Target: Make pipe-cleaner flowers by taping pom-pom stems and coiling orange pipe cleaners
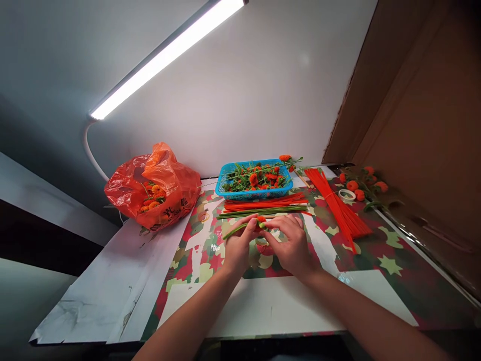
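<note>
Green stem [234,230] sits clamped in my left hand's [237,250] fingers, likely for steadiness. My right hand's [295,250] fingertips pinch a bud [262,226].

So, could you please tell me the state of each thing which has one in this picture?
Lamp: lit
Red bag: open, orange flowers inside
Blue basket: uncovered, heaped with flowers
Red bundle: tied, lower end fanned
Red strips by basket: lying flat
White ring: lying flat
Left hand: closed on green stem
Right hand: fingertips at flower head, grip unclear
</note>
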`<action>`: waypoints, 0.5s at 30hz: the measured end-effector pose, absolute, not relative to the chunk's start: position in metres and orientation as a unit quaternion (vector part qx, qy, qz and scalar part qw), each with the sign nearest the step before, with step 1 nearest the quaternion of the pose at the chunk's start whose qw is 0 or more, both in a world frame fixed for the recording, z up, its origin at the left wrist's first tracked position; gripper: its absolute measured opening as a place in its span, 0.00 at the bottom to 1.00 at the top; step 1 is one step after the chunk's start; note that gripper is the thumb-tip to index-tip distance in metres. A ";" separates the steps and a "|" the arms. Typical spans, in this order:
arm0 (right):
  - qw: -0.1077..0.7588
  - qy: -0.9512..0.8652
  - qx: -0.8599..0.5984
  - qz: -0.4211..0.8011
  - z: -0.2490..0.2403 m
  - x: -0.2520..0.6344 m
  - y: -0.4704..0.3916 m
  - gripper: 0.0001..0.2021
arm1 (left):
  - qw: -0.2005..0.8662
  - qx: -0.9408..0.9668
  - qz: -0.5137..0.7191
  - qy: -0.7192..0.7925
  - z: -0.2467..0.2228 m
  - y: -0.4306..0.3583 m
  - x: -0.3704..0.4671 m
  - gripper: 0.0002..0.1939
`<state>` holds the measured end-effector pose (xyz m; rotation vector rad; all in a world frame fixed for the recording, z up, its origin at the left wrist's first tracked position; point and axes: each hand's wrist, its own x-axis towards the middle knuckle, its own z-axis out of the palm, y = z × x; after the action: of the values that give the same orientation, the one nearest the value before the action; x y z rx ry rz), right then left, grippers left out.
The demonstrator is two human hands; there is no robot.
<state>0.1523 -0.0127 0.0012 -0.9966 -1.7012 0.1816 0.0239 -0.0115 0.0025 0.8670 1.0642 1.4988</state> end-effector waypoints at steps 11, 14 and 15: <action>0.552 -0.707 -0.420 0.137 0.007 0.157 -0.015 0.03 | 0.538 0.400 0.609 0.423 0.006 -0.015 0.023 0.18; 0.553 -0.690 -0.418 0.208 0.010 0.161 -0.011 0.04 | 0.526 0.433 0.597 0.423 0.007 -0.011 0.020 0.16; 0.548 -0.685 -0.421 0.230 0.010 0.163 -0.009 0.07 | 0.528 0.443 0.588 0.424 0.007 -0.010 0.019 0.15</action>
<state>0.1630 -0.0088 0.0099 -0.9968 -1.6233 0.5449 0.0191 -0.0100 0.0074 1.0583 1.0133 1.4050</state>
